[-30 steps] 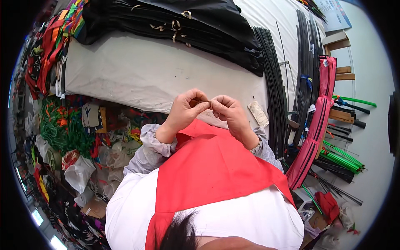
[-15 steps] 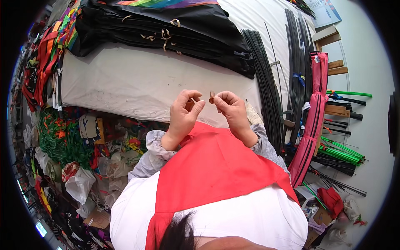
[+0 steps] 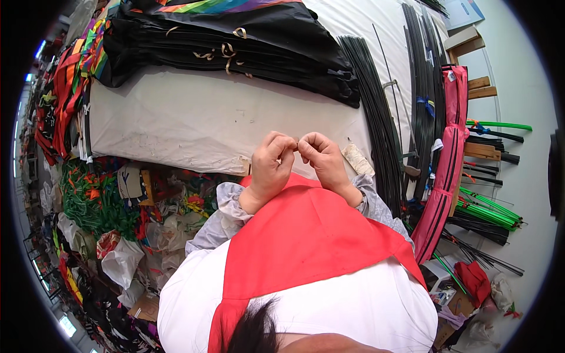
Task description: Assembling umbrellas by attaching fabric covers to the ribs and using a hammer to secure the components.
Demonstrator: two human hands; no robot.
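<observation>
My left hand [image 3: 274, 157] and my right hand [image 3: 322, 154] meet fingertip to fingertip above the near edge of a white-covered table [image 3: 194, 117]. Both are closed in a pinch. Whatever lies between the fingertips is mostly hidden; only a tiny brownish bit shows where they touch. Past my hands lies a bundle of black fabric [image 3: 294, 59] with a rainbow-striped edge. Several curled beige strips [image 3: 227, 52] rest on it. To the right of my right hand is a whitish roll [image 3: 357, 160], worn and stained, lying on the table.
Bundles of thin black rods [image 3: 376, 129] run along the table's right side, with a metal hacksaw-like frame [image 3: 401, 123] between them. Beside them stands a long pink bag [image 3: 450, 141]. Green tangled cords [image 3: 88, 200] and plastic bags [image 3: 123, 262] fill the space under the table at left.
My hands, apart before, have come together at the fingertips. The small curled tan piece that showed at my right fingertips is now almost wholly covered. The view has shifted slightly.
</observation>
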